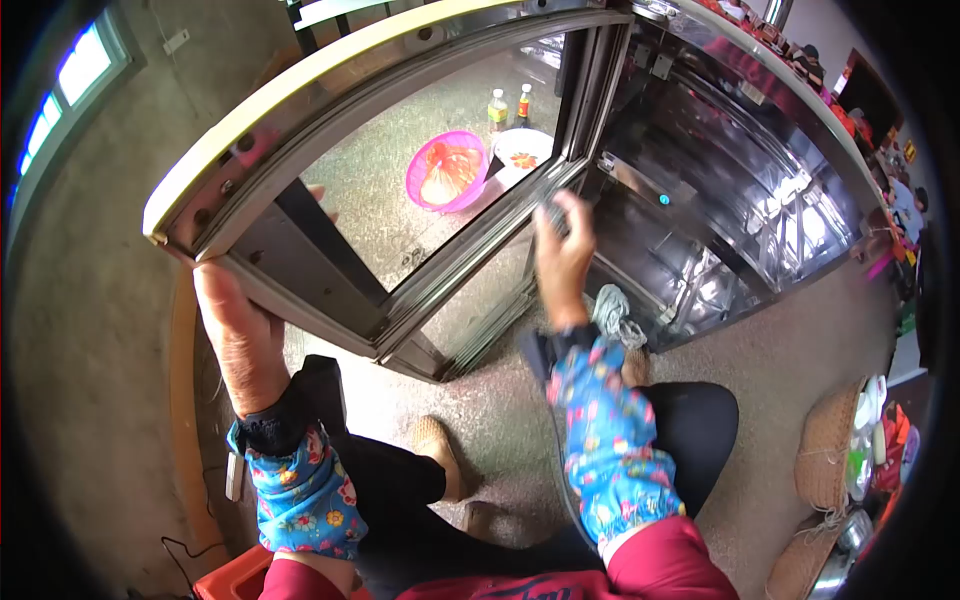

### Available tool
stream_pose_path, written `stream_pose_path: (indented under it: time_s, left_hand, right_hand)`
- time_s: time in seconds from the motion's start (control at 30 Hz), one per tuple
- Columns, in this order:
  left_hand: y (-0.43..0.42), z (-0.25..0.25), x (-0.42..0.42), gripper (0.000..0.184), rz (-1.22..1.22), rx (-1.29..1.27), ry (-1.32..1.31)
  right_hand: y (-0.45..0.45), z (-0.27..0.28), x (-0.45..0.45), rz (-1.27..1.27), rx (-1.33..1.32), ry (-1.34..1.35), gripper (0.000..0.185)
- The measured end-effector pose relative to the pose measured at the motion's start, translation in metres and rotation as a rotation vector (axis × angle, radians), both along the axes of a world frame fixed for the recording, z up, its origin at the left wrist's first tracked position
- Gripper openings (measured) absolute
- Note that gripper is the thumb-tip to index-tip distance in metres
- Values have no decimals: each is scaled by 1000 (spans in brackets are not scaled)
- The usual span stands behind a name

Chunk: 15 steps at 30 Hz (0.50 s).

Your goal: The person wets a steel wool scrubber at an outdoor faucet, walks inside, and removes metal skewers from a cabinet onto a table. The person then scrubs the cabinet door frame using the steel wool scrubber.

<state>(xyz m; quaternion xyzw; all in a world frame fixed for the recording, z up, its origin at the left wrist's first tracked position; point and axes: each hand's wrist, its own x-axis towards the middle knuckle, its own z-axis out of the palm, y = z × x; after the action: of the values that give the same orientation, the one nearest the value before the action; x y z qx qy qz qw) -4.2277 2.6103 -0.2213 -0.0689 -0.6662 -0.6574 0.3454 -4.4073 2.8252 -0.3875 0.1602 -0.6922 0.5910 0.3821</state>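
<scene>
A metal-framed door with a glass pane (430,110) stands open on a shiny steel cabinet (745,190). My left hand (240,330) is closed around the door's outer edge, with some fingertips showing behind the frame. Over the lower rail of the door frame (470,255) is my right hand (565,255), its fingers curled on a small dark grey wad (553,213) that looks like a steel wool scrubber. The hand is slightly blurred, and whether the wad touches the rail I cannot tell. A grey-white crumpled cloth (617,318) lies at the cabinet's lower edge.
Beyond the door, a pink basin (412,182) holding an orange bag, a white flowered basin (540,142) and two bottles (498,110) stand on the floor. Woven baskets (828,450) are at right, an orange stool (235,580) below left. Several people are in the background right.
</scene>
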Motion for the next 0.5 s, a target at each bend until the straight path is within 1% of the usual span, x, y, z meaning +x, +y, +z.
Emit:
stream_pose_path:
  time_s: [0.03, 0.1, 0.17, 0.2, 0.27, 0.3, 0.4, 0.43, 0.47, 0.5]
  left_hand:
    - [1, 1, 0, 88, 4, -5, 7]
    - [-1, 3, 1, 87, 55, -11, -33]
    - [2, 4, -2, 86, 51, -23, -35]
    - [4, 4, -3, 86, 67, -17, -32]
    - [9, 5, -1, 86, 128, 8, -35]
    - [7, 4, -2, 86, 133, 3, -38]
    - [0, 1, -6, 81, 128, -73, 22]
    - [-1, -1, -7, 80, 122, -26, 44]
    - [-1, -1, -8, 80, 112, 21, 66]
    - [0, -1, -9, 80, 106, 15, 83]
  right_hand:
    - [-5, 0, 20, 52, 58, 45, 20]
    - [-2, 0, 24, 49, 156, 82, 21]
    - [13, 2, -12, -13, 74, 41, 21]
    - [24, 0, -37, -90, 48, 41, 20]
    - [37, 6, -71, -119, -65, -78, 23]
    - [40, 9, -76, -74, -85, -114, 24]
    - [33, 3, -44, -13, 83, 64, 24]
    - [27, 2, -28, 32, 101, 108, 24]
    - [29, -2, -28, 33, 88, 97, 24]
    - [31, -6, -33, 34, 73, 85, 24]
